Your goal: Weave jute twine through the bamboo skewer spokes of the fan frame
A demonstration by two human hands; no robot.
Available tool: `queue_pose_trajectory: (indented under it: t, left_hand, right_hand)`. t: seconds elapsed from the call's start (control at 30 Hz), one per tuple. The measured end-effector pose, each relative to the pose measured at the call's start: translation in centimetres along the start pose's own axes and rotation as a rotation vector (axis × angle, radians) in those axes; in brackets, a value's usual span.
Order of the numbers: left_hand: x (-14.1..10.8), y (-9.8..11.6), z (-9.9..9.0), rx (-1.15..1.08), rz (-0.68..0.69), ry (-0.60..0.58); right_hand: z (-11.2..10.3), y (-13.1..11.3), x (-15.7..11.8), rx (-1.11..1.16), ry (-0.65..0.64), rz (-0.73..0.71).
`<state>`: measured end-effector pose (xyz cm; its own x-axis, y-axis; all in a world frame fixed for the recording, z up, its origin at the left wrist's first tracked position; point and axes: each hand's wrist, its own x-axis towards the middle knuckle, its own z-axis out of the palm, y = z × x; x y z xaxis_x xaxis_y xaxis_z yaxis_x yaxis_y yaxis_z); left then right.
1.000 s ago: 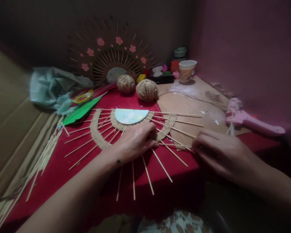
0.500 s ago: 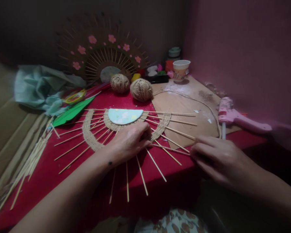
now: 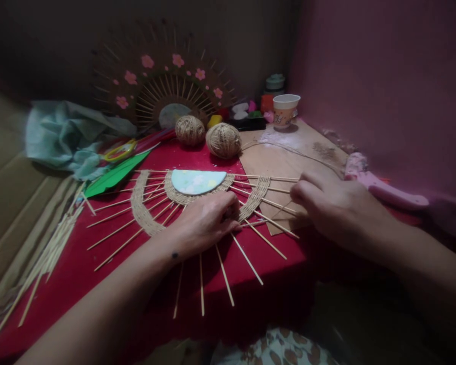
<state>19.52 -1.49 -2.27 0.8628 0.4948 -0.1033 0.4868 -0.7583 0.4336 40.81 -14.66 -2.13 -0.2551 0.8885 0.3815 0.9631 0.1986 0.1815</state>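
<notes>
A half-round fan frame of thin sticks (image 3: 269, 243) lies on the red cloth, with a pale blue half-disc (image 3: 197, 181) at its centre. Two woven twine bands cross the sticks; the outer band (image 3: 140, 203) passes under my left hand (image 3: 209, 222). That hand is closed, its thumb and fingers pinching the fan at the band's lower right. From there a strand of twine (image 3: 279, 212) runs up to my right hand (image 3: 330, 203), whose closed fingers hold it over the right-hand stick ends. Its fingertips are partly hidden.
Two twine balls (image 3: 223, 140) sit behind the fan, near a paper cup (image 3: 285, 110) and a brown board (image 3: 258, 157). A pink glue gun (image 3: 387, 187) lies right. Loose sticks (image 3: 57, 238), a green leaf shape (image 3: 116, 175) and scissors (image 3: 119, 150) are left. A flowered fan (image 3: 163, 76) stands behind.
My right hand has moved up and slightly left with the twine, from below the right-hand sticks to over their ends. My left hand stays in place on the fan.
</notes>
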Motion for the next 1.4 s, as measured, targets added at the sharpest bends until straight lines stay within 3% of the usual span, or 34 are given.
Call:
queue_pose_trajectory:
  t: [0.23, 0.43, 0.67, 0.8, 0.9, 1.1, 1.4]
  left_hand:
    - [-0.1, 0.1, 0.0, 0.038, -0.006, -0.002]
    - [-0.2, 0.1, -0.1, 0.056, -0.001, -0.01]
    - [-0.2, 0.4, -0.7, 0.039, -0.013, -0.023]
    - [0.6, 1.5, -0.9, 0.219, -0.027, 0.077]
    - [1.8, 2.2, -0.5, 0.304, -0.018, 0.121]
    - [3.9, 2.7, 0.9, 0.248, -0.039, 0.15]
    - [4.0, 2.4, 1.6, 0.266, -0.058, 0.18]
  right_hand:
    - [0.9, 0.9, 4.3, -0.056, -0.03, 0.037]
    - [0.7, 0.6, 7.0, 0.078, -0.297, 0.134]
    - [2.7, 1.4, 5.6, 0.135, -0.19, 0.156]
    - [3.7, 2.0, 5.1, 0.183, -0.098, 0.122]
    - [3.5, 2.3, 4.9, 0.225, -0.082, 0.106]
    - [2.8, 3.1, 4.1, 0.293, -0.095, 0.11]
    - [2.6, 5.3, 1.8, 0.395, -0.104, 0.121]
